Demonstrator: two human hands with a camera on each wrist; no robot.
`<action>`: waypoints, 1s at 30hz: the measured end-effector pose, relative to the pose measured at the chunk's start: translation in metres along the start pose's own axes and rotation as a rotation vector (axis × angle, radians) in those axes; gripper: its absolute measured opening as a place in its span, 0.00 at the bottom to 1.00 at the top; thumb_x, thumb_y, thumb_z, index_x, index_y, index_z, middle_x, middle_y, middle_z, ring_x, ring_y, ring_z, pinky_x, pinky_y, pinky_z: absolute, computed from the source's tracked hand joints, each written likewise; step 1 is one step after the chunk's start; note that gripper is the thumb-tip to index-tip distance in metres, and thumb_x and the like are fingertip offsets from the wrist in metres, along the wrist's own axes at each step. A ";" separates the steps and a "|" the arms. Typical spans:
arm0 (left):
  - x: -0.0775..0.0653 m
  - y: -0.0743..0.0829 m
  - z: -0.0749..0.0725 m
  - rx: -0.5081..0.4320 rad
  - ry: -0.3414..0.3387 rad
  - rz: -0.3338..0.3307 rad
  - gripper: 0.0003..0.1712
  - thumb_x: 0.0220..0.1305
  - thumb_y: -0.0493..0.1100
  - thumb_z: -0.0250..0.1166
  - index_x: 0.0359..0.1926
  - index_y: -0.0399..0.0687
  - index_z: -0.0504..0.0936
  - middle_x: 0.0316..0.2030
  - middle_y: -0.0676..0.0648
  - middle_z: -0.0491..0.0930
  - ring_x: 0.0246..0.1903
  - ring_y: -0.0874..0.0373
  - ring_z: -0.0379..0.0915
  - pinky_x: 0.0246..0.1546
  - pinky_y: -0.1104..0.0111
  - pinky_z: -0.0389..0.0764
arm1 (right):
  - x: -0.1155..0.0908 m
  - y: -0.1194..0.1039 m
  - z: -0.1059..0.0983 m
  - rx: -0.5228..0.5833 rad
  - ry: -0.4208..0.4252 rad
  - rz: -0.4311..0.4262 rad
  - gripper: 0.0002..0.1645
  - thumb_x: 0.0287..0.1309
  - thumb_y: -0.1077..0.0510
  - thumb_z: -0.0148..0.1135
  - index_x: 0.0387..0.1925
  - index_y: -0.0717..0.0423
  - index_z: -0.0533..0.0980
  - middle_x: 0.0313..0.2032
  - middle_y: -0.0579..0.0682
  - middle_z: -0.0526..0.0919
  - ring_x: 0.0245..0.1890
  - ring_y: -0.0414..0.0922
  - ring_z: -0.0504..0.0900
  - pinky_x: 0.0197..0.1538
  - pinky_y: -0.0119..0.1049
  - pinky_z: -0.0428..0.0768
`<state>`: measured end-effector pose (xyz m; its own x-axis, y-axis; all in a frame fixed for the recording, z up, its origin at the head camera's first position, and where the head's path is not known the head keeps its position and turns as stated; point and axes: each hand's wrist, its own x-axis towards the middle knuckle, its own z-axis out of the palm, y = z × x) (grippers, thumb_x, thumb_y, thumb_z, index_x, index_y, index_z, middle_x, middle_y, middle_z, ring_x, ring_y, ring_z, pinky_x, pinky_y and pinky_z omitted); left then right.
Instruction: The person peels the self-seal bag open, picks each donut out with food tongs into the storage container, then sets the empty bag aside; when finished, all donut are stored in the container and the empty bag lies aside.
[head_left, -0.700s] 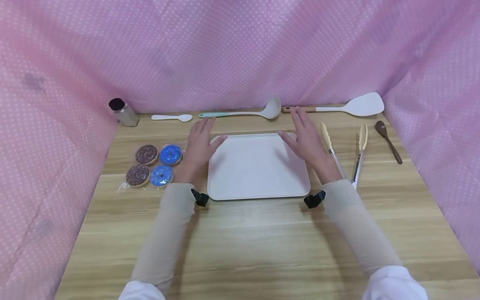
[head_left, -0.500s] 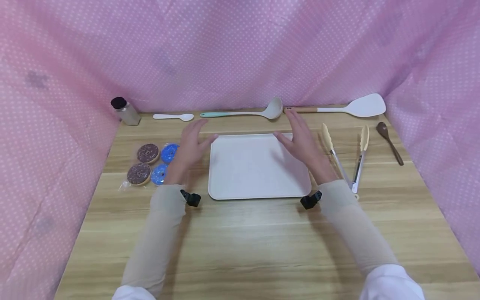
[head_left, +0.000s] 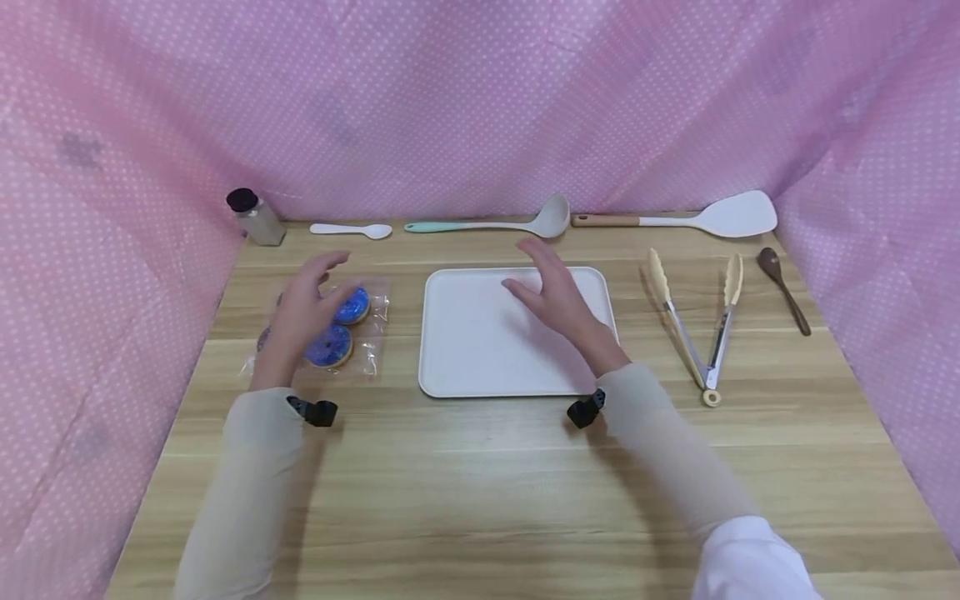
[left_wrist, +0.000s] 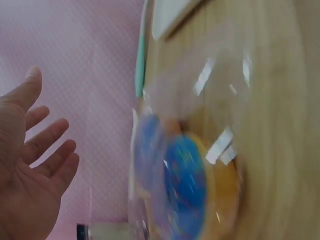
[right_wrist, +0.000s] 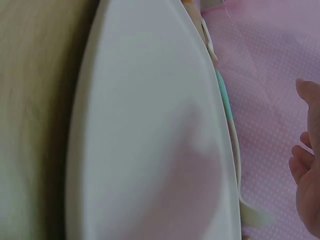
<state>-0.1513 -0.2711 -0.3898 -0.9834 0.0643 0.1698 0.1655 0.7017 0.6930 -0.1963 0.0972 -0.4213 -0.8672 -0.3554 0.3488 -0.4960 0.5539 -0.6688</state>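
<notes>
My left hand (head_left: 300, 312) hovers over the donuts at the left, its fingers loosely bent and holding nothing. Two blue donuts (head_left: 330, 346) show beside it in clear plastic wrapping (head_left: 369, 354); the brown ones are mostly hidden beneath the hand. In the left wrist view a blue donut (left_wrist: 185, 185) appears blurred under the shiny wrap, apart from the left hand (left_wrist: 35, 160). Above the white rectangular tray (head_left: 465, 333) is my right hand (head_left: 558, 300), also holding nothing. Its shadow falls on the tray (right_wrist: 150, 100) in the right wrist view.
Along the back lie a black-lidded jar (head_left: 258, 221), a small white spoon (head_left: 352, 230), a ladle (head_left: 487, 225) and a white turner (head_left: 720, 217). Spread tongs (head_left: 716, 333) and a dark wooden spoon (head_left: 783, 287) lie at the right. Pink curtain (head_left: 480, 108) surrounds the table.
My left hand has moved left from the tray's edge to over the donuts, now covering the brown ones. The right hand has shifted left, farther over the tray. The tongs are now fully visible.
</notes>
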 end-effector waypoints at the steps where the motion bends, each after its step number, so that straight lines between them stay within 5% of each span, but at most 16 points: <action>1: -0.003 -0.005 -0.003 0.009 0.005 -0.002 0.30 0.66 0.52 0.61 0.64 0.42 0.69 0.61 0.37 0.70 0.58 0.40 0.67 0.58 0.47 0.69 | 0.000 -0.002 0.005 -0.001 -0.011 0.002 0.37 0.60 0.49 0.64 0.66 0.59 0.63 0.66 0.57 0.66 0.69 0.50 0.62 0.72 0.43 0.60; 8: -0.025 -0.036 -0.019 0.029 0.014 -0.010 0.28 0.66 0.45 0.62 0.62 0.36 0.70 0.59 0.30 0.70 0.59 0.34 0.64 0.61 0.41 0.64 | 0.002 -0.020 0.037 0.032 -0.070 -0.032 0.37 0.60 0.47 0.63 0.65 0.59 0.64 0.65 0.56 0.67 0.68 0.49 0.63 0.72 0.42 0.60; 12: -0.037 -0.052 -0.027 0.034 -0.009 -0.066 0.29 0.67 0.47 0.61 0.64 0.37 0.68 0.61 0.30 0.67 0.60 0.34 0.63 0.58 0.40 0.67 | 0.002 -0.032 0.054 0.046 -0.116 -0.054 0.37 0.61 0.47 0.62 0.66 0.59 0.63 0.66 0.55 0.67 0.69 0.48 0.62 0.72 0.40 0.60; 18: -0.049 -0.075 -0.036 0.115 -0.049 -0.076 0.33 0.67 0.49 0.60 0.67 0.37 0.64 0.65 0.29 0.62 0.64 0.31 0.56 0.63 0.39 0.58 | -0.002 -0.047 0.079 0.033 -0.194 -0.083 0.39 0.61 0.46 0.62 0.67 0.60 0.63 0.66 0.55 0.68 0.69 0.48 0.62 0.73 0.39 0.57; 25: -0.055 -0.089 -0.042 0.158 -0.098 -0.155 0.36 0.69 0.54 0.56 0.70 0.43 0.60 0.69 0.32 0.55 0.67 0.30 0.50 0.66 0.38 0.53 | -0.008 -0.074 0.108 0.069 -0.298 -0.091 0.40 0.62 0.45 0.61 0.67 0.61 0.62 0.67 0.55 0.66 0.70 0.48 0.61 0.73 0.38 0.56; 30: -0.058 -0.094 -0.042 0.159 -0.101 -0.141 0.34 0.70 0.50 0.55 0.70 0.39 0.59 0.70 0.31 0.53 0.68 0.29 0.48 0.66 0.37 0.51 | -0.014 -0.092 0.128 0.079 -0.351 -0.096 0.40 0.62 0.44 0.60 0.68 0.60 0.61 0.68 0.54 0.65 0.70 0.47 0.60 0.73 0.37 0.57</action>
<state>-0.1065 -0.3708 -0.4349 -0.9997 0.0227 0.0027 0.0200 0.8114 0.5842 -0.1330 -0.0450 -0.4488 -0.7421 -0.6471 0.1751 -0.5574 0.4505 -0.6974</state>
